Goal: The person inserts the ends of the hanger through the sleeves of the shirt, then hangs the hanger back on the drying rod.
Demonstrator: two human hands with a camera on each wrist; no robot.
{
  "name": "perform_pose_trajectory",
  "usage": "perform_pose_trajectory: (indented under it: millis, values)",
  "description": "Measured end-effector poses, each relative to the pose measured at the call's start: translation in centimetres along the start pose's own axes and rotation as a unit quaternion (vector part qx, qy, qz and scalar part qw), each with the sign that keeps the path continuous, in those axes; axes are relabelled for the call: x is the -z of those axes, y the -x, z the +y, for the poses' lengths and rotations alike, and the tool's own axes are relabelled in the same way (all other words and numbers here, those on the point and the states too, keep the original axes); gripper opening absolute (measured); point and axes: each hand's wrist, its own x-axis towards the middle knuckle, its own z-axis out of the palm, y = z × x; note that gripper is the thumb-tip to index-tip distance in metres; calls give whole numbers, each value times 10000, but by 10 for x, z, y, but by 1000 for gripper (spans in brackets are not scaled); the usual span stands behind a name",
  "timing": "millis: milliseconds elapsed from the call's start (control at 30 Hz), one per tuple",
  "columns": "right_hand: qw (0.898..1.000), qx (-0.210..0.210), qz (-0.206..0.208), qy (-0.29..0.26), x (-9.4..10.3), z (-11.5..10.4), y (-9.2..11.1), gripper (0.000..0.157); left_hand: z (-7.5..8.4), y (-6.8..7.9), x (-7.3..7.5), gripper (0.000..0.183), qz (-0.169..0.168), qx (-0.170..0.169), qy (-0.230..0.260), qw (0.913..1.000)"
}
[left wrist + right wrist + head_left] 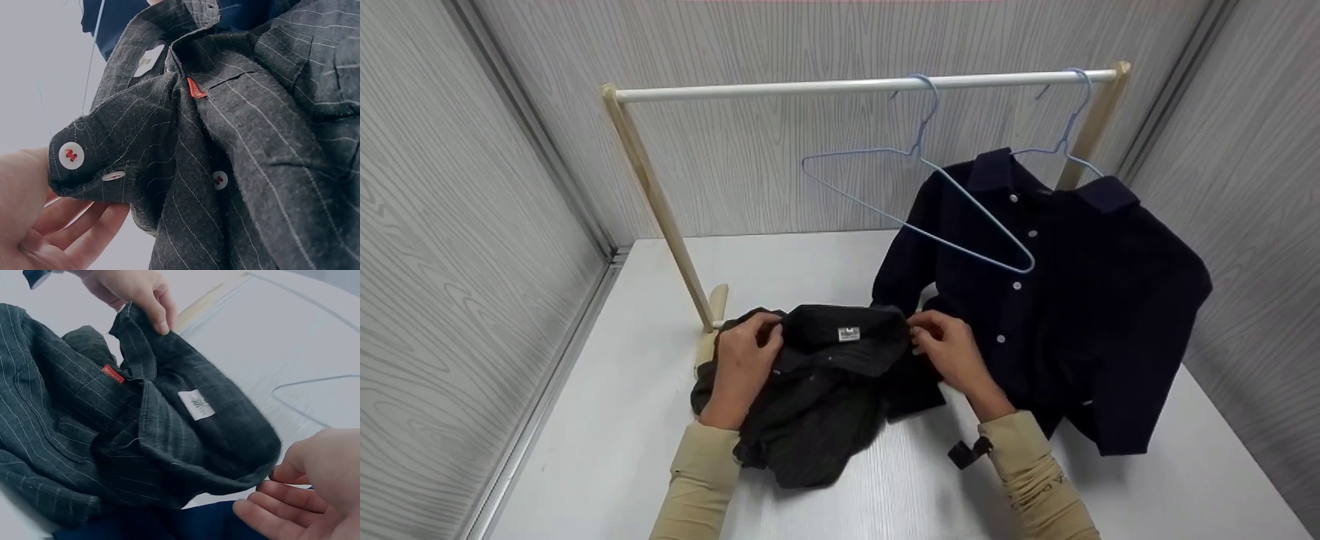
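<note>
A dark grey pinstriped garment (825, 412) lies bunched on the table, its banded opening raised. Whether the band is a collar or a waistband, I cannot tell. A white label (849, 334) sits inside it, and a red tag (112, 374) marks the front. My left hand (746, 364) pinches the band's left end, beside a white button with red thread (71, 156). At the opposite end, my right hand (956, 352) pinches the edge between thumb and fingers. The left thumb is hidden in the left wrist view.
A rack with a white rail (765, 88) and wooden legs (656, 202) stands behind. From the rail hang a bare blue hanger (975, 202) and a navy buttoned shirt (1110, 300) on another hanger (1065, 142). Grey panels surround the white table (592, 442).
</note>
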Motion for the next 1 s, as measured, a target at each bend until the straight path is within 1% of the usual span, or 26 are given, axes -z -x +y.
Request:
perform_pose_trajectory:
  millis: [100,200,367,467,600,733,833,933,1000]
  values:
    - [9990,278,134,320,7,-11,3,17,0,0,-1,8,12,-5,-13,10000]
    - [9963,611,301,523,14,-24,4,15,0,0,-2,8,41,0,-15,10000]
    - [9903,1096,524,681,28,-45,6,13,-1,1,-3,8,6,15,-18,10000]
    - [9844,1445,639,776,36,-55,9,13,-2,3,-3,8,-6,15,-3,10000]
    - [9693,2063,856,1024,46,-69,10,14,-1,4,-4,8,-6,47,21,10000]
    - [9505,2515,1199,1373,62,-66,-1,15,-1,4,-6,9,-51,119,8,9999]
    - [9359,2747,1516,1600,75,-65,-13,14,-2,6,-7,8,-75,169,32,9998]
    - [9221,2922,1815,1771,84,-74,-23,13,-3,8,-8,8,-87,217,69,9997]
    - [9137,2941,1979,1986,88,-77,-29,13,-3,8,-8,8,-61,248,94,9996]
